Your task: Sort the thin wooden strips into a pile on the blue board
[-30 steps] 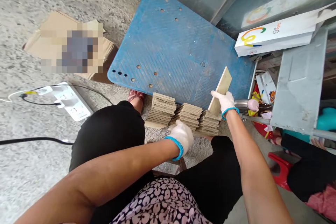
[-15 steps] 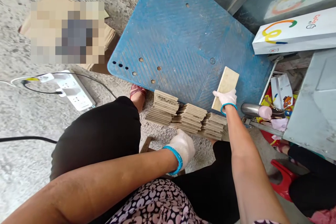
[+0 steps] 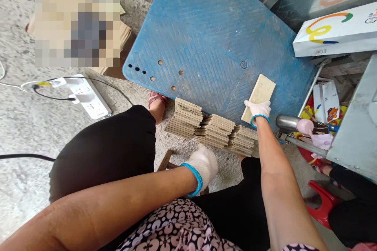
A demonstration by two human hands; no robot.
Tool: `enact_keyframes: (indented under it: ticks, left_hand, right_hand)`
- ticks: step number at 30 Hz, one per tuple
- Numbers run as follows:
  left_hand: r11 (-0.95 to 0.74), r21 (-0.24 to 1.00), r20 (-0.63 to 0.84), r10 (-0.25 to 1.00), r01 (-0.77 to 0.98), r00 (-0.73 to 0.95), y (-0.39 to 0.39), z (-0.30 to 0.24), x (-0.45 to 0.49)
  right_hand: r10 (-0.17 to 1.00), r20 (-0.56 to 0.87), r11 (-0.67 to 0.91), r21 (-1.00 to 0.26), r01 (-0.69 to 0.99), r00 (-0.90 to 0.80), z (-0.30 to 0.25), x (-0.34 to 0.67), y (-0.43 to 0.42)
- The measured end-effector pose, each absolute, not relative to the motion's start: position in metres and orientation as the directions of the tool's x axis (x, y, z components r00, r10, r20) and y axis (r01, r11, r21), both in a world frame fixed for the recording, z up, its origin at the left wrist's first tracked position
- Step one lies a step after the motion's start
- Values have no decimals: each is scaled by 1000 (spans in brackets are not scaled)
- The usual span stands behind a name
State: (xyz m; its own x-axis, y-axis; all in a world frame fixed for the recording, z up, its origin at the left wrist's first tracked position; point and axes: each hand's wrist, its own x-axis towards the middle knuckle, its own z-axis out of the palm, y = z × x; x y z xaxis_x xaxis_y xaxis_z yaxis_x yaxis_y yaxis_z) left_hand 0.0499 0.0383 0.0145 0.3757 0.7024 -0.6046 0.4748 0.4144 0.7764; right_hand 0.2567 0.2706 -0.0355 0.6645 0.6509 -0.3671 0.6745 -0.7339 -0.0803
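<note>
My right hand (image 3: pixel 259 108), in a white glove with a blue cuff, grips the near end of a pale, flat rectangular board (image 3: pixel 263 89). Its thumb shows along the board's left edge; the fingers are partly hidden. The board is over the blue ribbed plastic surface (image 3: pixel 206 43). Above my lap, my gloved left hand (image 3: pixel 205 163) is curled closed, its palm side hidden. Just beyond it, three stepped stacks of similar thin pale boards (image 3: pixel 215 129) line the blue surface's near edge, some with dark marks on their edges.
To the left are a cardboard box (image 3: pixel 125 43), partly blurred, and a white power strip (image 3: pixel 94 104) with cables on the concrete floor. On the right are a metal flask (image 3: pixel 287 121), a white paper bag (image 3: pixel 332 33), a metal frame, and a red stool (image 3: pixel 322 204) beside another person's leg.
The view has shifted slightly. My right hand keeps its hold on the board in nearly the same place. My left hand stays curled above my lap.
</note>
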Motion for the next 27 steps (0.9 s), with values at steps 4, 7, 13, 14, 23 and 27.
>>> enact_keyframes:
  ticks: [4,7,13,14,23,27]
  left_hand:
    - [112,667,-661,545,737,516,54,39,47]
    - [-201,561,-695,414,803,588,67,55,45]
    - [-498,508,-683,264,703,681,87,85,38]
    - [-526,507,-678,247,683,693,88,89,37]
    - [-557,550,-616,232,622,753,87,104,34]
    - [-521,578,-624,215,628,752,78,98,29]
  right_hand:
    - [643,-369,-731,-32,682,671,-40,255,271]
    - [674,-337,-716,-80,693,658,-42,254,269]
    - [724,-249,-684,-146,715,643,-35,265,261]
    - [736,-242,-671,-144,727,632,-31,268,258]
    - [766,-431,-550,-57,833,476,40,298,178]
    - [674,-552,-574,25,818,490,57,302,129]
